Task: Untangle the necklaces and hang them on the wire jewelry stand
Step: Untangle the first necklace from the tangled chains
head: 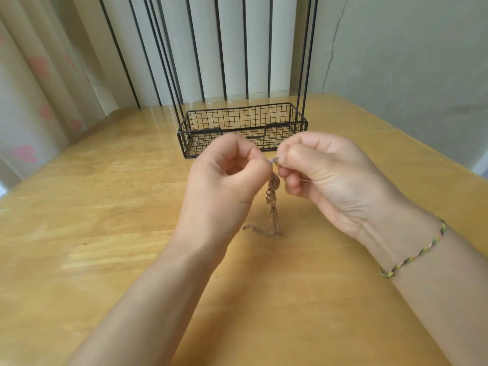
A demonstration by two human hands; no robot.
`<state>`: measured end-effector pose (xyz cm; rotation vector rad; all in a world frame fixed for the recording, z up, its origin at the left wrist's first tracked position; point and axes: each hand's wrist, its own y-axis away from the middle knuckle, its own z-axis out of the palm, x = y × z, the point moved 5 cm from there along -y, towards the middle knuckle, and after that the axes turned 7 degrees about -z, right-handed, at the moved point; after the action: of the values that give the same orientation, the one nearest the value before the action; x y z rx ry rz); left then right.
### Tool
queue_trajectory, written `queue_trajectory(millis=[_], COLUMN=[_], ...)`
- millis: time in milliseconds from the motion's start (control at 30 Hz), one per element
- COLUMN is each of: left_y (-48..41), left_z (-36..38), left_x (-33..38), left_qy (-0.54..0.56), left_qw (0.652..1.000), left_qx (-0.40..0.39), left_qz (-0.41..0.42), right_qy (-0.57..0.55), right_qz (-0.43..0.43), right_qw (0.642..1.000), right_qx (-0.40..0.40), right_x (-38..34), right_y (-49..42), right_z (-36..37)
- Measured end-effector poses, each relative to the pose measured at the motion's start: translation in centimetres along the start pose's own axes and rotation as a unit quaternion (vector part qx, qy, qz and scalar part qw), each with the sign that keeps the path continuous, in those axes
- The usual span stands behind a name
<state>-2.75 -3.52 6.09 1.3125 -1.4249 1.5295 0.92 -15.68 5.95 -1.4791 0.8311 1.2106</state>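
Two-handed, pinching tangled necklaces (272, 204) with left hand (224, 180) and right hand (324, 178) (fingers curled tight), just near of the wire jewelry stand (243, 120).

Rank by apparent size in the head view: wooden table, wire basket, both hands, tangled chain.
1. wooden table.
2. left hand, right hand, wire basket: similar in the picture; the hands are nearer the camera, so unranked.
3. tangled chain.
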Motion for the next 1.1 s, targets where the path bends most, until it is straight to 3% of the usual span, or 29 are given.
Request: queue_trajectory(millis=[167,300,567,933,1100], left_y=[-0.2,-0.2,-0.4,-0.5,-0.4], left_z=[0.3,0.6,0.3,-0.9,-0.8], left_x=[-1.1,-1.1,-1.2,-1.6,-1.5], left_qy=[0.09,0.128,0.192,0.107,0.135], left_qw=[0.988,0.979,0.972,0.984,0.979], left_qx=[-0.037,-0.052,-0.016,0.084,0.085], left_qz=[-0.117,-0.15,-0.136,-0.118,-0.13], right_qy=[-0.025,-0.021,-0.051,-0.107,-0.171], right_qz=[0.01,0.007,0.031,0.078,0.113], right_qw=[1.0,1.0,0.998,0.991,0.979], right_qx=[0.003,0.001,0.006,0.015,0.016], right_x=[0.1,0.1,0.7,1.4,1.7], right_y=[0.1,0.1,0.1,0.0,0.1], right_z=[0.2,0.2,0.6,0.3,0.5])
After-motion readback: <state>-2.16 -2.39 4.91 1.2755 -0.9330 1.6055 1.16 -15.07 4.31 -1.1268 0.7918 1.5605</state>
